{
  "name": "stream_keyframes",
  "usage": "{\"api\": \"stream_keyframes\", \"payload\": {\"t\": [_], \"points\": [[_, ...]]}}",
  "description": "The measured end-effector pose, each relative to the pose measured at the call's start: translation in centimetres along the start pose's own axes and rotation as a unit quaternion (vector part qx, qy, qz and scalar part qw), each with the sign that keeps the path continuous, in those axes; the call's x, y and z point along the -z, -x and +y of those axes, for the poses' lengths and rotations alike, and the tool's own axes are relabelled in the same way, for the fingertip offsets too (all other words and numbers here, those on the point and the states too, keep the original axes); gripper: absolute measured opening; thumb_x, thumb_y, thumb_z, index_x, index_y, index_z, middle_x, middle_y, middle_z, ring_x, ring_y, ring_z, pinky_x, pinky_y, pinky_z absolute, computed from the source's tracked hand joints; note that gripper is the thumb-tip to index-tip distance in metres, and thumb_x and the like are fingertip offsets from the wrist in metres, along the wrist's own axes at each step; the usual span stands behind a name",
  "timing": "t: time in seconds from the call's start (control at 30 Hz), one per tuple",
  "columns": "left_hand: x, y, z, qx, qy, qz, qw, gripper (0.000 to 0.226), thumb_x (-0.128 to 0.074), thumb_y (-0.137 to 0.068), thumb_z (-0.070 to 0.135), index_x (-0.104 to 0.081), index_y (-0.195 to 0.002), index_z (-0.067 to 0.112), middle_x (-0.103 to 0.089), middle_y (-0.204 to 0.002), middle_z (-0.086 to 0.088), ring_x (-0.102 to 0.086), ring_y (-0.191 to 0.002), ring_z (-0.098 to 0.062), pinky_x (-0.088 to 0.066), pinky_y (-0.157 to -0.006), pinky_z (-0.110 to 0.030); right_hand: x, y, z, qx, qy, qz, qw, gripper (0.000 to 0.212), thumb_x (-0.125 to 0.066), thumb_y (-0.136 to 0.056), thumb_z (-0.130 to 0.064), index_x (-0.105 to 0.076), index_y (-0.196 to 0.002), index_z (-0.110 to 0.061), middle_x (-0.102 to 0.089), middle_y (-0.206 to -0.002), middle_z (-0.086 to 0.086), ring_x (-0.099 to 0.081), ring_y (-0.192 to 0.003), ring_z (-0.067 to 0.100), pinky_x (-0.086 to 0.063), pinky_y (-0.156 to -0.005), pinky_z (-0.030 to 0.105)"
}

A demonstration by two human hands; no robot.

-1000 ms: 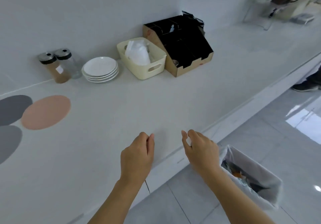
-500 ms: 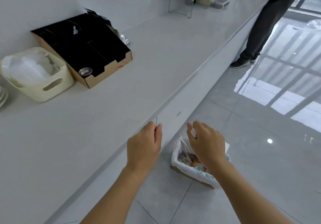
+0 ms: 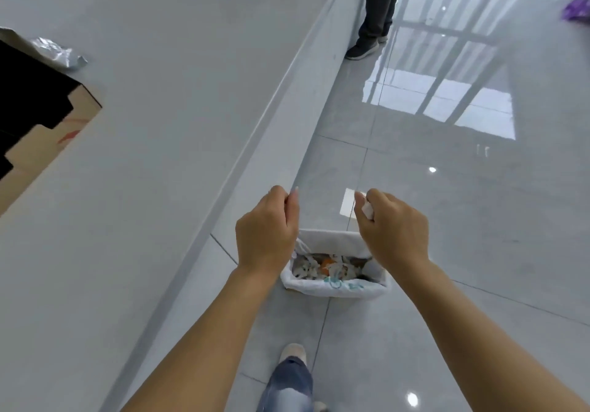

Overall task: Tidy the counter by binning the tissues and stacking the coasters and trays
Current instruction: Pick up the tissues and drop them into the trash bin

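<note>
Bright, even daylight; window glare on the glossy floor (image 3: 447, 98); wide-angle edge distortion.

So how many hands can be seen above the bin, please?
2. The left hand is curled over the bin's left edge; the right hand, over its right edge, holds a white tissue.

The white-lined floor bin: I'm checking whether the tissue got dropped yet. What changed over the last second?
Both hands moved off the counter to above the white-lined floor bin. The right hand still pinches the small white tissue; the left hand stays curled, nothing visible in it.
</note>
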State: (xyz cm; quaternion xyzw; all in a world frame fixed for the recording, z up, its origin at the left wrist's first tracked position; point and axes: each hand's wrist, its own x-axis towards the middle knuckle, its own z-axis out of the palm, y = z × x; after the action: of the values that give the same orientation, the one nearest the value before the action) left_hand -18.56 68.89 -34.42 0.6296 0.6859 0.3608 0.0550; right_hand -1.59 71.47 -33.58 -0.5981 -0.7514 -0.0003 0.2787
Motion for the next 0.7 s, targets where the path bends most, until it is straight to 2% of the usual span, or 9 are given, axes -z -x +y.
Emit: {"api": "stream_keyframes", "payload": {"t": [0.17,0.3,0.4,0.53,0.7], "points": [[-5.3,-0.4,-1.7,-0.002,0.007,-0.045,0.999,0.030,-0.047,-0.093,0.026,-0.035,-0.066,0.018,-0.036,-0.049,0.006,-0.028,-0.037,-0.012,-0.017,-0.038,-0.014,-3.8,0.6,3.4,-0.049,0.020,-0.020,0.998,0.040,-0.055,-0.081,-0.019,-0.025,-0.055,-0.017,-0.025,-0.043,-0.004,-0.016,-0.035,0.016,-0.004,-0.043,0.012],[-11.4,0.0,-4.1,0.048,0.022,-0.076,0.996,0.033,-0.047,-0.094,0.025,-0.035,-0.065,0.015,-0.031,-0.048,0.009,-0.026,-0.038,-0.007,-0.018,-0.040,-0.018,-9.0,2.3,6.8,-0.065,0.028,-0.040,0.997,0.040,-0.055,-0.080,-0.019,-0.024,-0.057,-0.017,-0.024,-0.044,-0.005,-0.016,-0.035,0.018,-0.003,-0.044,0.012],[-17.5,1.3,-6.5,0.056,0.022,-0.084,0.995,0.032,-0.045,-0.094,0.026,-0.036,-0.066,0.014,-0.038,-0.049,0.002,-0.029,-0.039,-0.013,-0.018,-0.041,-0.019,-14.4,4.3,10.1,-0.073,0.029,-0.063,0.995,0.037,-0.054,-0.081,-0.020,-0.027,-0.057,-0.018,-0.027,-0.046,-0.006,-0.021,-0.035,0.017,-0.005,-0.045,0.011],[-26.9,4.2,-11.4,0.039,0.005,-0.094,0.995,0.031,-0.045,-0.093,0.027,-0.040,-0.066,0.014,-0.043,-0.051,-0.002,-0.037,-0.044,-0.020,-0.021,-0.040,-0.017,-23.7,8.3,15.8,-0.090,0.027,-0.080,0.992,0.031,-0.051,-0.083,-0.021,-0.045,-0.054,-0.011,-0.031,-0.049,-0.007,-0.025,-0.034,0.014,-0.010,-0.041,0.009],[-38.0,8.2,-18.5,0.027,-0.025,-0.120,0.992,0.031,-0.050,-0.093,0.024,-0.051,-0.066,0.007,-0.042,-0.051,0.004,-0.035,-0.040,-0.016,-0.015,-0.039,-0.014,-35.5,13.4,22.0,-0.100,0.040,-0.117,0.987,0.037,-0.042,-0.089,-0.029,-0.035,-0.055,-0.016,-0.039,-0.042,-0.001,-0.029,-0.032,0.016,-0.017,-0.037,0.016]]}}
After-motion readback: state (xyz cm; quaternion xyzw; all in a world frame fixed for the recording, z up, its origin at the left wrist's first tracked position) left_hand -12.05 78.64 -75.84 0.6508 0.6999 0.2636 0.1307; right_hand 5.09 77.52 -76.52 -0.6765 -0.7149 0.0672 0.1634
